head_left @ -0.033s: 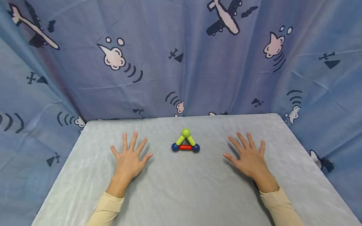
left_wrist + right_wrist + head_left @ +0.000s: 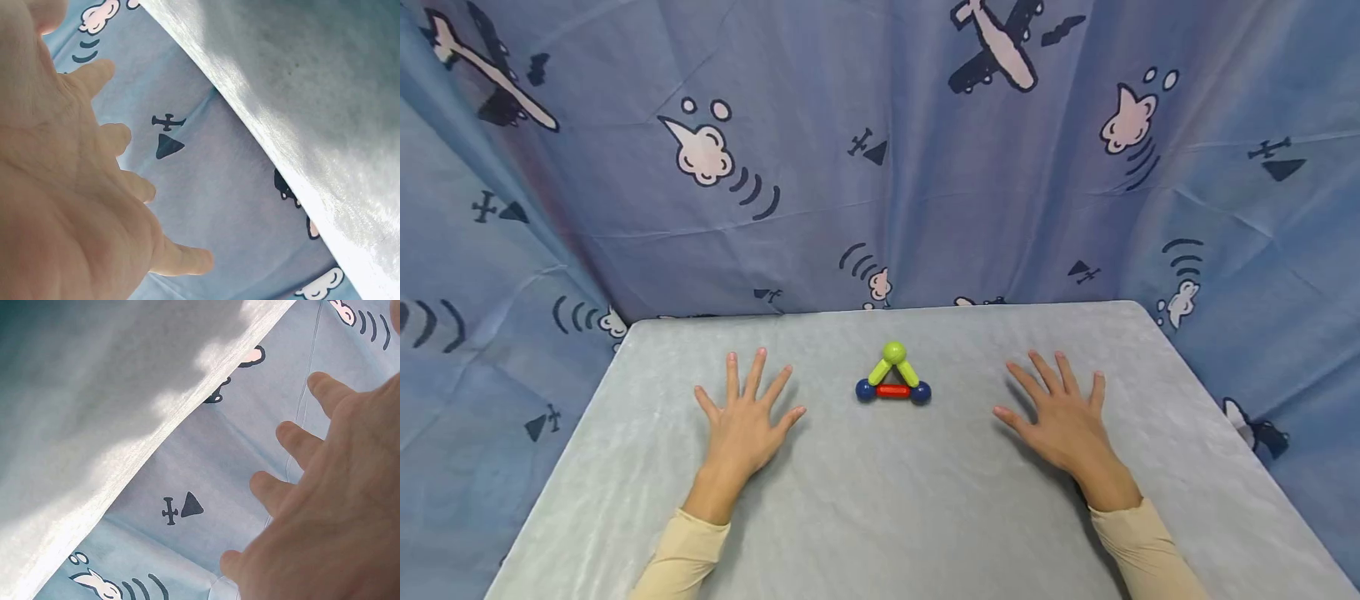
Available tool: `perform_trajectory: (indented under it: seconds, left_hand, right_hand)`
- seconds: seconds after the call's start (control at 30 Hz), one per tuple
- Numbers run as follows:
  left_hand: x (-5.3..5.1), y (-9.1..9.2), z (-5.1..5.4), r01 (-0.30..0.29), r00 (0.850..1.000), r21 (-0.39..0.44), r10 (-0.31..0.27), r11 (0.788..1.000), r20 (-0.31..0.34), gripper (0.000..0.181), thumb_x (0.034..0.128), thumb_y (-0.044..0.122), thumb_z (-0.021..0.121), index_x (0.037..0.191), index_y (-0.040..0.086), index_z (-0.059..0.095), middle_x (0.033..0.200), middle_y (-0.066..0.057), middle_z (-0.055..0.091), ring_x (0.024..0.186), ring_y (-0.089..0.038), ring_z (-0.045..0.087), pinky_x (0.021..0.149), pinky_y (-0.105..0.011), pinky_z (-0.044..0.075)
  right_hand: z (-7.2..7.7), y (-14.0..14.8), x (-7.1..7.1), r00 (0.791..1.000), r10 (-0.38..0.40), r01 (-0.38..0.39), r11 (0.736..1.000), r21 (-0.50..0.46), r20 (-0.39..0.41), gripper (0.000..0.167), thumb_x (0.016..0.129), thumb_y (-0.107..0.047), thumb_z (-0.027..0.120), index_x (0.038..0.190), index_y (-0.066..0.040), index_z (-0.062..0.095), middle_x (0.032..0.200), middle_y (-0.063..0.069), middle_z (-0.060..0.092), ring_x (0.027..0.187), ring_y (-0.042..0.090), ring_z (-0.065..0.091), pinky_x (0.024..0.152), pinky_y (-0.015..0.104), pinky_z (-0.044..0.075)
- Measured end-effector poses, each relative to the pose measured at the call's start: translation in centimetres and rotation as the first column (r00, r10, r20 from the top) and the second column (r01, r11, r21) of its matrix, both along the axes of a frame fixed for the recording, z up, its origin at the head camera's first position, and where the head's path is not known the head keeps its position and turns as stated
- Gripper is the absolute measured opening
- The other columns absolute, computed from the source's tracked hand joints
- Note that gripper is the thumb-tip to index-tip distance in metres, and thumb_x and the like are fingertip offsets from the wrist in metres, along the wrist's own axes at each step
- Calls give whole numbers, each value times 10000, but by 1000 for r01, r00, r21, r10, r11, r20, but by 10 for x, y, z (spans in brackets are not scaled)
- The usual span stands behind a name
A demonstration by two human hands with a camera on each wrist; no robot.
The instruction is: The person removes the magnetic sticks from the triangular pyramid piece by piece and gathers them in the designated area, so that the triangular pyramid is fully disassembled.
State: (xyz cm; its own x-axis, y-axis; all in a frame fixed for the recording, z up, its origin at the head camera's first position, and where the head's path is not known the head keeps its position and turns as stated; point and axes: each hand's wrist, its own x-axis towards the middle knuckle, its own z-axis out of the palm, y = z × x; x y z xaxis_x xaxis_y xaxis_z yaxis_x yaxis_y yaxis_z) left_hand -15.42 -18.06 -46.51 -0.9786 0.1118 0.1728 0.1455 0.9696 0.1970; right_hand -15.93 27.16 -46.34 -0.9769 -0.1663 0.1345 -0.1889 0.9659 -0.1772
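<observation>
Between the two hands a small triangle of balls and rods lies on the table, with a red rod (image 2: 892, 391) along its near side. Two dark blue balls (image 2: 866, 390) mark the ends of that rod, and two lime rods (image 2: 878, 372) run from them to a lime ball (image 2: 894, 352) at the far corner. To the left of the triangle, my left hand (image 2: 741, 433) has its fingers straight and spread, palm down, holding nothing. My right hand (image 2: 1066, 429) is spread the same way on the right side. Neither touches the triangle, and both wrist views miss it.
A pale grey cloth covers the table (image 2: 880, 517). Behind it and along both sides hangs a blue curtain (image 2: 820, 167) printed with planes and puffs of smoke. The table's far edge lies a little beyond the fingertips.
</observation>
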Motion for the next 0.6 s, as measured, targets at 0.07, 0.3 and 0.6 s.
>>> perform_trajectory:
  seconds: [0.07,0.3,0.6]
  left_hand:
    - [1,0,-2,-3,1000,-3,3,1000,2,664,947,664,481,1529,362,374,1693,-20,86,1539,-441,-52,1016,-880,-23]
    - [2,0,-3,-3,1000,-7,4,1000,26,671,946,678,468,1534,374,359,1695,-13,65,1537,-427,-105,1003,-887,-38]
    - [1,0,-3,-4,999,-6,4,1000,40,678,948,677,463,1543,377,335,1696,-7,39,1534,-439,-105,999,-887,-59]
  right_hand:
    - [0,-1,1,1000,2,-2,1000,1,6,799,905,-740,471,1562,-318,303,1660,102,212,1541,418,52,1096,796,-101]
    - [2,-3,4,1000,-2,2,1000,-9,21,796,907,-736,474,1559,-309,313,1658,107,216,1539,425,56,1088,805,-98]
    - [0,-2,2,1000,-5,5,1000,-7,3,791,909,-732,475,1561,-318,303,1656,107,217,1531,430,78,1089,802,-102]
